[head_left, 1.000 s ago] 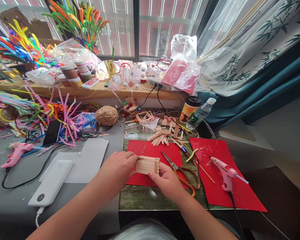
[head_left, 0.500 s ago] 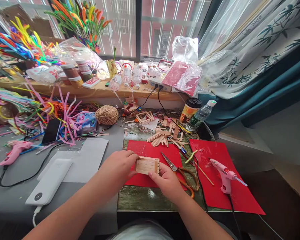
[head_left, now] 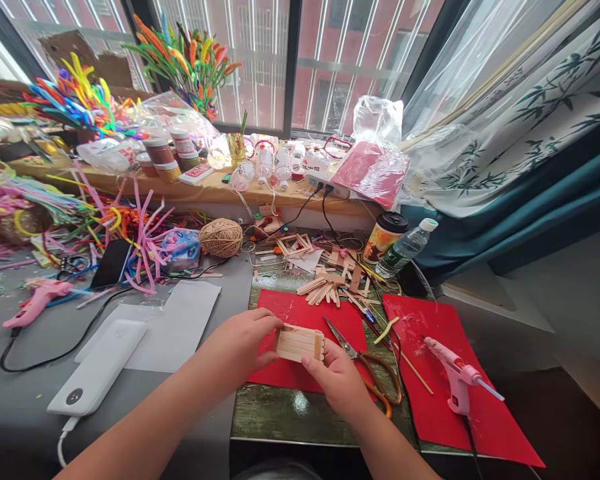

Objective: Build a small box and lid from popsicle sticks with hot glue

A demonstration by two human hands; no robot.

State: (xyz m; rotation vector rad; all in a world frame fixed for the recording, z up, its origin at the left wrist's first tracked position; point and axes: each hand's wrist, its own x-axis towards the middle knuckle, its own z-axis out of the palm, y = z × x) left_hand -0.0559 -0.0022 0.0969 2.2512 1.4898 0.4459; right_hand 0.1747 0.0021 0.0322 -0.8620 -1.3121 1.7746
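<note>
A small panel of glued popsicle sticks is held between both my hands above a red paper sheet. My left hand grips its left end with thumb and fingers. My right hand pinches its right lower edge. Scissors with brown handles lie just right of my right hand. A pink glue gun rests on a second red sheet further right. Loose popsicle sticks lie in a pile behind the first sheet.
A white power bank and white paper lie at the left. A twine ball, phone, pipe cleaners and a second pink glue gun crowd the back left. A cup and water bottle stand at the back right.
The camera tilted down slightly, so everything sits a little lower in view. My hands keep the same hold on the stick panel, which has tilted slightly.
</note>
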